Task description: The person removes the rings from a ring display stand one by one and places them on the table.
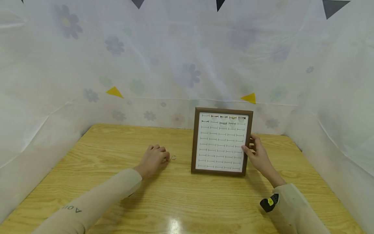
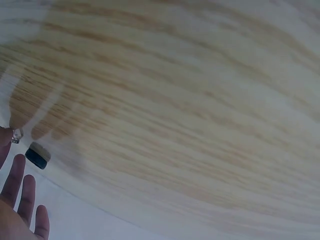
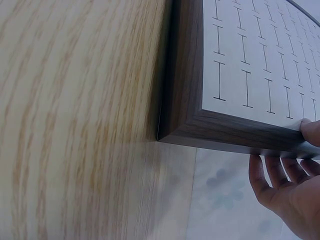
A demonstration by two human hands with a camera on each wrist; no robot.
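while the tray (image 1: 221,143) is held at its right edge by the right hand (image 1: 258,155), thumb pinching the frame, a tiny ring (image 1: 173,157) is pinched on the table (image 1: 187,198) by the left hand (image 1: 153,159). probably light, stiff, slippery, so best pinched across the band.

Left hand (image 1: 152,159) lies knuckles-up; right hand (image 1: 257,155) has fingers (image 3: 274,169) extended.

The left hand (image 1: 152,159) is covering whatever its curled fingertips are touching, and the ring (image 1: 173,157) just right of it is showing too small for detail. The right hand (image 1: 258,156) is hiding the ring tray (image 1: 221,143)'s right edge; the far-row rings are blurring together.
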